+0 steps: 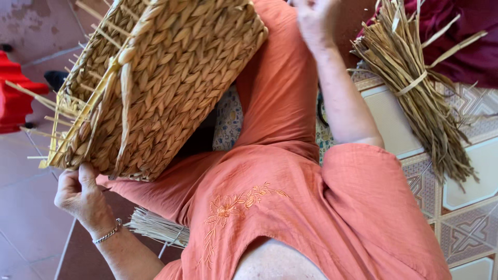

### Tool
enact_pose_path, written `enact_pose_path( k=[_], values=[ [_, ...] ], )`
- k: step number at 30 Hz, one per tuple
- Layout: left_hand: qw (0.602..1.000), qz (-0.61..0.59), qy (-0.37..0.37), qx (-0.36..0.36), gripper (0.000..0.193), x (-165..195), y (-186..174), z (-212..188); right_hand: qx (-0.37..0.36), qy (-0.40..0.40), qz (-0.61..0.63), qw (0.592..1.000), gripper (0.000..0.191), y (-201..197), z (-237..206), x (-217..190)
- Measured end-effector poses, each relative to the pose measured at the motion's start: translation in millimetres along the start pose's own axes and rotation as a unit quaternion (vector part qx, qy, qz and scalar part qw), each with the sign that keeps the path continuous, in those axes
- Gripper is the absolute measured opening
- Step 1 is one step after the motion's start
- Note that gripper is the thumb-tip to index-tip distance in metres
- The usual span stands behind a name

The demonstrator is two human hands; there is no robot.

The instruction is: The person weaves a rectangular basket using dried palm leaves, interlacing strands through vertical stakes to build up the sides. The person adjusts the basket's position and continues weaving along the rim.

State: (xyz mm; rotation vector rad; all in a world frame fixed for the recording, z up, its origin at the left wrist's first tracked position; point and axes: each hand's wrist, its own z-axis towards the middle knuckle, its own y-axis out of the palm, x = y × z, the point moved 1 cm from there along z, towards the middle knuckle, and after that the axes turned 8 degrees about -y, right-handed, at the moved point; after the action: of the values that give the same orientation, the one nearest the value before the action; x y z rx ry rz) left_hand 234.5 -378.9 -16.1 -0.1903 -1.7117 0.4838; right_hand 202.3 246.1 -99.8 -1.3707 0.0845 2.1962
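Basket [166, 83] on lap, tipped on its side, base toward camera, above left hand [78, 192] and across the lap from right hand [314, 21]; largest item in view, rectangular, thick plaited fibre in chevron rows, tan to golden, surface ridged and dry-looking; rim edge unfinished, stiff pale stakes [57, 119] sticking out loose beside left hand. Left hand: fingers curled shut on the basket's lower rim corner, thumb up against the weave. Right hand: raised at top of frame past the basket's far corner, fingers partly cropped; cannot tell whether it is open or holding anything. Bundle [420, 98] of flat dried strands lies below right hand, beside that forearm, tied at the waist with one strand, ends frayed, on patterned tile floor [467, 207]; a second, smaller bundle [155, 228] of finer pale straw sits just right of left wrist, partly under the orange tunic [280, 197]; thin metal bracelet [106, 234] on left wrist. Risks, as judged: basket held by one corner only, so it may roll off the knee if that grip slackens; protruding stakes look brittle and could snap or kink if pressed against the leg or floor; their sharp ends near the left fingers could prick; loose strand ends at the rim may slip out of the weave if tension drops.
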Motion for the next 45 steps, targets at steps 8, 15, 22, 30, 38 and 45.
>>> enact_pose_path(
  k=[8, 15, 22, 30, 38, 45],
  values=[
    [0.999, 0.032, 0.022, 0.034, 0.021, -20.1, -7.4, 2.7, 0.125, 0.063, -0.519, 0.843, 0.006, -175.6, -110.8, 10.2],
    [0.997, 0.059, 0.013, 0.054, 0.026, -26.5, -7.5, 0.9, 0.051, 0.058, -0.610, 0.788, 0.007, -198.1, -122.1, 16.4],
    [0.939, 0.306, 0.152, 0.052, 0.019, 42.6, 1.9, -19.0, 0.059, 0.061, -0.246, 0.966, 0.015, -140.3, -78.5, -16.7],
    [0.948, 0.129, 0.279, -0.077, 0.020, 132.6, 109.8, -51.0, -0.140, 0.180, 0.185, 0.956, 0.006, 47.6, -40.2, -138.0],
    [0.953, -0.247, 0.087, -0.156, 0.017, 121.7, 123.6, -12.0, -0.402, 0.168, 0.190, 0.880, 0.007, 194.0, -41.7, -196.8],
    [0.897, -0.438, 0.029, 0.054, 0.025, 105.1, -16.4, 26.9, -0.329, -0.256, 0.004, 0.909, 0.022, 242.5, 11.3, -189.1]
  ],
)
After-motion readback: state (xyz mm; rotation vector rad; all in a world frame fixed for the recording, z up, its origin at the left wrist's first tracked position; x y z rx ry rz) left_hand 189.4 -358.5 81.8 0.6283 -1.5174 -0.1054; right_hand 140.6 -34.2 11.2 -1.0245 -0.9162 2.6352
